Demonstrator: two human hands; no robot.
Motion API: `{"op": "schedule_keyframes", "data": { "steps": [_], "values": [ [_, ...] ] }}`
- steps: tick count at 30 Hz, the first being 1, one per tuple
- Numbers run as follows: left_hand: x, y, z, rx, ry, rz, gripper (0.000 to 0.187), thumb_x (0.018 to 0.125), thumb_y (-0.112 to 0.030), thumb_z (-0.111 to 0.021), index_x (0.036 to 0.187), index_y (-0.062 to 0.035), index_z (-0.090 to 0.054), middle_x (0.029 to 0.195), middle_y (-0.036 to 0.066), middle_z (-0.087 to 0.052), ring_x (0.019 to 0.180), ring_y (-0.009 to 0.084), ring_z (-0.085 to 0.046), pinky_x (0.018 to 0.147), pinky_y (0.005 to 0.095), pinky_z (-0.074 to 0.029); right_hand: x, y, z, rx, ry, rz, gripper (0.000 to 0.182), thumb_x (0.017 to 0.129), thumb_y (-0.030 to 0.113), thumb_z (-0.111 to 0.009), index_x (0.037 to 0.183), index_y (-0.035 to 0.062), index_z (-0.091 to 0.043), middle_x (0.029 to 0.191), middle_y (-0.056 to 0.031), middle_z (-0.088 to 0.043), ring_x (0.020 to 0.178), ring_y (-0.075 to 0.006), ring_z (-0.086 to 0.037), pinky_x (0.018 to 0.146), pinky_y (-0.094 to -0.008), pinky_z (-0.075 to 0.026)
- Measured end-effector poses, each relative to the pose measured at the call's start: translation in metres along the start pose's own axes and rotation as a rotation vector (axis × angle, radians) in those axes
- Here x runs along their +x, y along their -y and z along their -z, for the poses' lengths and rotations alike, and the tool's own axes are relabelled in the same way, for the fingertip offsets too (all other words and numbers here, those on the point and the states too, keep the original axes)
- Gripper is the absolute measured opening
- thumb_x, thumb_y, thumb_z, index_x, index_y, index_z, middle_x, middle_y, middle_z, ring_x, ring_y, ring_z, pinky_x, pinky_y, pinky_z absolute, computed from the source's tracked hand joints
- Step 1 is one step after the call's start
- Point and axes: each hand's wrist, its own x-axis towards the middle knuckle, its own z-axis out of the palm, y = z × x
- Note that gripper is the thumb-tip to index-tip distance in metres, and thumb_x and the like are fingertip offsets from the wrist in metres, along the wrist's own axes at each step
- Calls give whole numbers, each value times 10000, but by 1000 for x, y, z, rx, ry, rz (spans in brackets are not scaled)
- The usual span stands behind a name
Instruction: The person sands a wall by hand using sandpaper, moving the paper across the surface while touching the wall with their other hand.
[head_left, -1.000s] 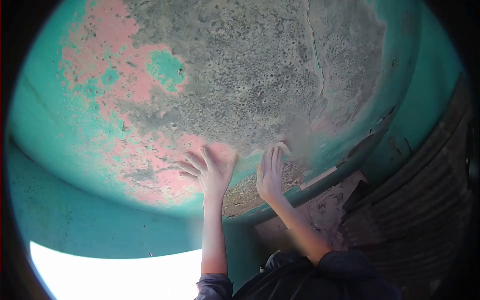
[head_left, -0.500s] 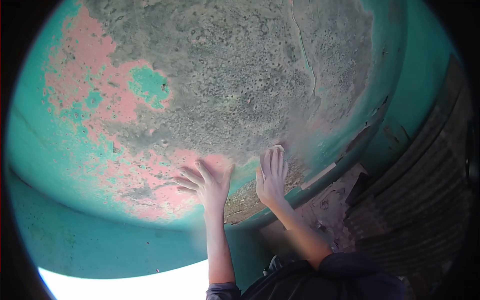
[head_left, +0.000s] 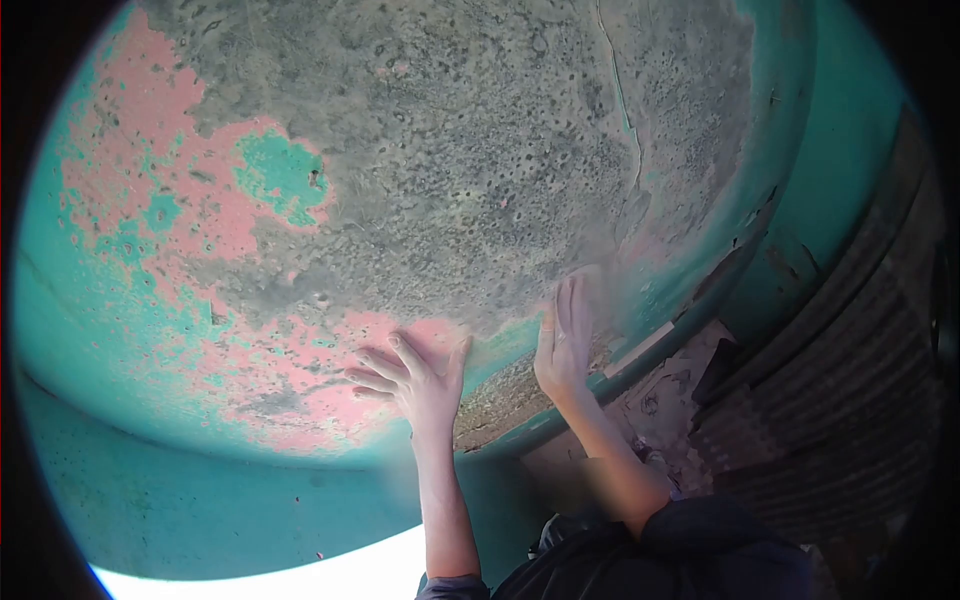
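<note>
My left hand [head_left: 425,390] lies spread on the pink, peeling part of a painted wall [head_left: 400,150], fingers apart and nothing in it. To its right, my right hand [head_left: 567,345] presses against the same wall where grey plaster meets green paint. Under its fingertips is a pale, thin piece that looks like sandpaper [head_left: 592,278], mostly hidden and blurred. Both hands and forearms are coated in whitish dust. Grey bare plaster, pink undercoat and green paint show in patches across the surface.
A thin crack [head_left: 625,110] runs down the grey plaster. Below my hands is a rough broken strip [head_left: 500,405] along the wall's edge. Dark corrugated sheeting [head_left: 830,400] stands at the right, and bright light [head_left: 300,580] comes in at lower left.
My right hand has slid right across the wall with the pale piece under its fingers. My left hand stays spread in nearly the same place. The view has shifted slightly.
</note>
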Motion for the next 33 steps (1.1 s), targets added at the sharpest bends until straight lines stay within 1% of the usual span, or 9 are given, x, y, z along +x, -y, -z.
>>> {"op": "schedule_keyframes", "data": {
  "steps": [3, 8, 12, 15, 20, 22, 25, 31, 33],
  "values": [
    [1, -1, 1, -17, 11, 8, 1207, 803, -729, -627, 1558, 8, -43, 1533, 414, 161, 1344, 688, 193, 996, 815, 55, -29, 16, -7, -181, 177, 49, 572, 1038, 252, -392, 1522, -26, -270, 1581, -267, -236, 1477, -439, -193, 1165, -603, -146],
    [1, 1, -2, -40, -36, -10, 1216, 803, -726, -632, 1574, -74, 45, 1535, 404, 179, 1343, 682, 210, 991, 816, 64, 4, 17, 3, -184, 62, 19, 610, 1002, 237, -448, 1522, -25, -267, 1577, -274, -235, 1476, -442, -195, 1160, -610, -156],
    [1, 1, -1, -51, -24, -7, 1219, 801, -727, -633, 1574, -76, 48, 1537, 401, 182, 1342, 683, 211, 990, 816, 64, -22, 18, -2, -273, 211, -26, 679, 950, 210, -521, 1527, -25, -251, 1590, -257, -217, 1484, -433, -180, 1157, -616, -161],
    [1, 1, 0, -32, -32, -10, 1221, 799, -728, -634, 1569, -35, 12, 1538, 402, 174, 1343, 681, 210, 993, 814, 63, 2, 14, 4, -265, 85, 15, 712, 921, 187, -545, 1532, -18, -242, 1599, -249, -196, 1487, -428, -171, 1156, -617, -164],
    [0, 0, 0, -10, 6, 15, 1205, 798, -725, -638, 1550, 31, -76, 1540, 405, 158, 1350, 674, 210, 1001, 811, 48, -21, 7, -3, -329, 190, 16, 721, 914, 179, -544, 1540, -2, -235, 1603, -241, -191, 1489, -427, -165, 1153, -622, -163],
    [2, 0, 0, -8, -7, 11, 1210, 800, -725, -636, 1553, 27, -61, 1540, 402, 165, 1351, 672, 213, 1002, 811, 46, -12, 12, 3, -386, 240, 33, 734, 908, 176, -549, 1546, 6, -227, 1606, -238, -186, 1489, -427, -163, 1151, -627, -160],
    [1, -3, 2, -11, 10, 17, 1216, 805, -723, -631, 1556, 18, -24, 1533, 405, 182, 1346, 674, 219, 1004, 810, 45, 3, 12, 12, -223, 85, 44, 764, 893, 172, -559, 1553, 14, -207, 1610, -232, -177, 1489, -429, -162, 1142, -643, -159],
    [4, -30, 16, -221, 86, 80, 1200, 825, -697, -630, 1563, -32, 44, 1495, 449, 205, 1309, 719, 208, 990, 823, 26, -13, 15, 13, -380, 285, 61, 773, 896, 182, -566, 1557, 24, -199, 1611, -230, -173, 1484, -436, -167, 1142, -642, -170],
    [3, -42, 17, -293, 43, 52, 1178, 827, -688, -634, 1569, -58, 30, 1492, 457, 192, 1295, 743, 184, 970, 842, 6, 13, 17, 20, -271, 129, 102, 784, 888, 190, -582, 1556, 27, -207, 1612, -228, -173, 1486, -432, -167, 1141, -644, -170]
  ]
}}
